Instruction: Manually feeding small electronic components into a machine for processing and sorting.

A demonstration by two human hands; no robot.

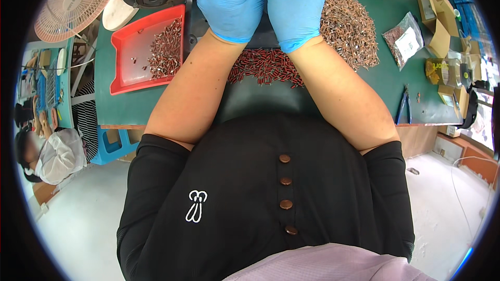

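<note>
blue-gloved left hand (232, 2) & right hand (294, 5) curled together at top edge, grip contents can't tell; red parts pile (265, 70) below wrists, red tray (130, 65) left.

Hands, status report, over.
Left hand and right hand gloved, fingers curled together at top edge; contents hidden. Red parts piled between forearms. Red tray left.

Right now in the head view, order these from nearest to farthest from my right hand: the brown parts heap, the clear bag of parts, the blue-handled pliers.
From the right hand:
1. Brown parts heap, just to its right on the green table.
2. Clear bag of parts, farther right, beyond the heap.
3. Blue-handled pliers, far right, near the table's front edge.
</note>
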